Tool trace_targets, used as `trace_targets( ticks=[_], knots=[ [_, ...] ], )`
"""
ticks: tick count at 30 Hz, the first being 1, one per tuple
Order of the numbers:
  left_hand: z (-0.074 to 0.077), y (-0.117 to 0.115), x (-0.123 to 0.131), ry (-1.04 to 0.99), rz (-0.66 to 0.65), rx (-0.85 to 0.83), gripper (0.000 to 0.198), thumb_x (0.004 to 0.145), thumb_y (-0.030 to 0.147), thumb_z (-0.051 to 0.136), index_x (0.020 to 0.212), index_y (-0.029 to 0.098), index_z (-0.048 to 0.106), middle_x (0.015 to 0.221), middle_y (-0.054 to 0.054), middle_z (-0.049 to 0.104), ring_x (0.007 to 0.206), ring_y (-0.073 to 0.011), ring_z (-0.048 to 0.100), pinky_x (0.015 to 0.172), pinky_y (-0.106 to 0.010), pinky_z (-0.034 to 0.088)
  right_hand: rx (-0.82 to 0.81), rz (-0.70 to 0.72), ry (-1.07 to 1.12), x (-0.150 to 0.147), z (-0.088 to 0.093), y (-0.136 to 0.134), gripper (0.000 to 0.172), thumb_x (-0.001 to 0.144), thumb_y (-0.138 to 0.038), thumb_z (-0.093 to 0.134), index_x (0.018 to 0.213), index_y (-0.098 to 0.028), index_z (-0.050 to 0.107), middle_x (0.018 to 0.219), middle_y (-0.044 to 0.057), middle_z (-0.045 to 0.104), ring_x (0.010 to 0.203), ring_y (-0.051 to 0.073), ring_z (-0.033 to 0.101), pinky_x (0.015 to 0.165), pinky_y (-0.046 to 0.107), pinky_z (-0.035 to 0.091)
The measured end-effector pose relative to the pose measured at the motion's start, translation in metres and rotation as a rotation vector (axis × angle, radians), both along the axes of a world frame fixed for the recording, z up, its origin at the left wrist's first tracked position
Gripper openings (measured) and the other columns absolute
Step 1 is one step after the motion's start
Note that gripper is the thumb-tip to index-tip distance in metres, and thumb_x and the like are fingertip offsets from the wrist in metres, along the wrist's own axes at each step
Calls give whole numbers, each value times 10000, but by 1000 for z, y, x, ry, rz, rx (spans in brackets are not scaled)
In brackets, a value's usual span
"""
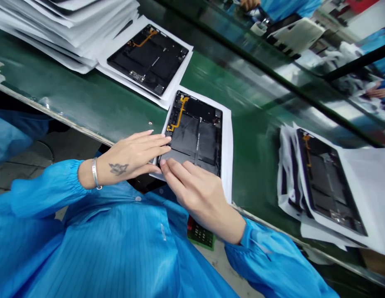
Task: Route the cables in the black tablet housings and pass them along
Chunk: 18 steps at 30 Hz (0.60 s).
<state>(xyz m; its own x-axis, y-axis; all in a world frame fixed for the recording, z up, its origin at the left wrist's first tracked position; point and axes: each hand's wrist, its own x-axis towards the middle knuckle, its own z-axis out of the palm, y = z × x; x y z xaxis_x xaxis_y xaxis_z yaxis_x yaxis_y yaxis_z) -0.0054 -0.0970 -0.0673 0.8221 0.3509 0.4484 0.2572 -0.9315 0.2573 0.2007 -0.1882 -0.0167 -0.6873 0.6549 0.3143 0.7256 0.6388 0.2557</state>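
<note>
In front of me an opened tablet shell (pixel 189 136) with black battery cells and an orange flex cable (pixel 180 116) lies on a white sheet (pixel 227 157) near the table edge. My left hand (pixel 133 157) reaches in from the left, fingers stretched out, their tips resting on the shell's left edge. At the near left corner of the shell, my right hand (pixel 195 186) has its fingers curled and pressed together. Anything between those fingertips is hidden. The thumb of my left hand comes close to them.
Beyond sits another opened shell (pixel 151 58) on paper, beside a tall stack of sheets (pixel 64 33). At the right, a pile of interleaved sheets carries a further shell (pixel 332 178). The green tabletop (pixel 254 136) ends at a dark rail (pixel 260 66); blurred co-workers in blue are behind it.
</note>
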Motion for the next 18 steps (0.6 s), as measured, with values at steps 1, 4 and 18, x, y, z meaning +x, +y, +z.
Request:
trace_targets(
  ticks=[1,4,18],
  knots=[
    [0,0,0,3,-1,5,490,1034,439,466,1398,117,529,1495,-139,536,1415,-242,494,1202,-456,409,11,-10,3,-1,-2,-1,195,994,-128,522,960,-122,714,962,67,739,687,158,508,574,327,388],
    [1,2,0,16,-7,27,490,1032,436,471,1396,112,524,1491,-142,540,1413,-248,496,1198,-457,414,-2,-19,32,-2,-6,1,207,994,-120,517,918,-144,708,908,50,729,684,159,503,560,333,366],
    [1,-19,-16,-113,121,83,380,961,170,617,1330,91,579,1356,-179,639,1318,-262,586,1122,-432,505,98,-349,1289,15,-5,-29,261,1016,-330,539,1188,-286,730,753,3,649,660,153,574,625,329,443]
  ],
)
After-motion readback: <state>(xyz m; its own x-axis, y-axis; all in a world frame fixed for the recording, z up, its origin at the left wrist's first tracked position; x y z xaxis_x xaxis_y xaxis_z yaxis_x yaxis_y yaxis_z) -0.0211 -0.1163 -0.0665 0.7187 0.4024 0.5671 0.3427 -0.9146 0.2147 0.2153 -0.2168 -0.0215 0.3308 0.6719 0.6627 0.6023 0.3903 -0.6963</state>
